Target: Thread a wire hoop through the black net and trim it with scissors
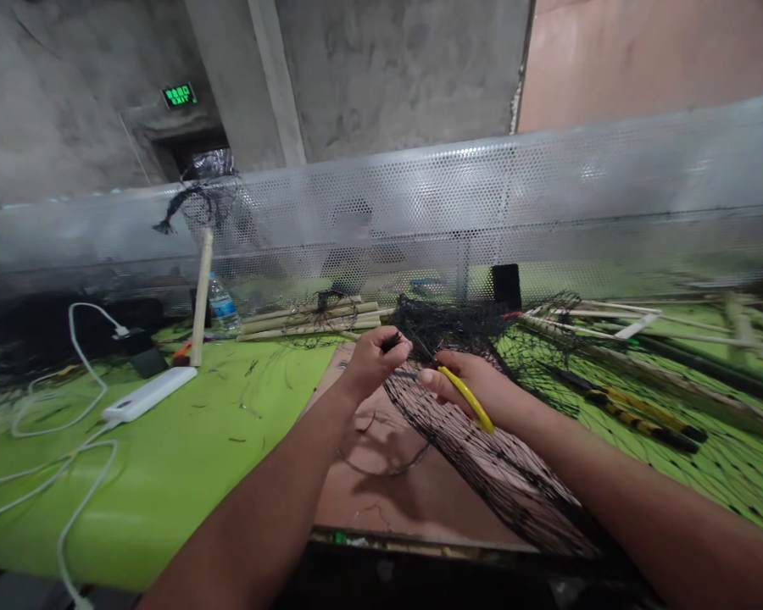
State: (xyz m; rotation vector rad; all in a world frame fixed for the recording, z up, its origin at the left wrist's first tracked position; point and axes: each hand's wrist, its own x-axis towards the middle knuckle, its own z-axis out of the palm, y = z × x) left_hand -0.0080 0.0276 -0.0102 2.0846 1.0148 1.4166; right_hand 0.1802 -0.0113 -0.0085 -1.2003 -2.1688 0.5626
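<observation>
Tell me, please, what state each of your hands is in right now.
Left hand: closed, pinching a small black object.
Right hand: closed, holding a slim yellow-handled tool.

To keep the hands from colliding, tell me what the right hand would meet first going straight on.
Probably the black netting just ahead of the right hand, with the left hand close behind it; depth is hard to judge here.
</observation>
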